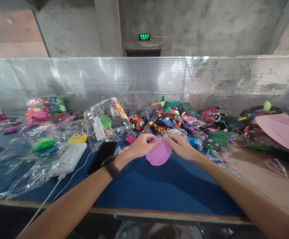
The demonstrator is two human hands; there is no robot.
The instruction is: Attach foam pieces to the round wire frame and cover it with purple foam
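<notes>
A thin, round purple disc of what looks like soft modelling clay [158, 154] hangs above the blue tabletop. My left hand [142, 145] pinches its upper left edge between thumb and fingers. At the upper right edge, my right hand [179, 146] grips it the same way, with the fingertips of both hands close together. Some fingers are hidden behind the disc. Beyond my hands lies a heap of colourful clay figures [168, 116]. A small magenta packet [130, 139] sits just left of my left hand.
On the left are a black phone [102, 156], a white power bank [69, 159] with a cable, a yellow clay piece [78, 138] and crumpled clear plastic. A green clay figure [217, 139] and pink sheets [281, 127] lie right. A perforated metal panel [144, 76] stands behind.
</notes>
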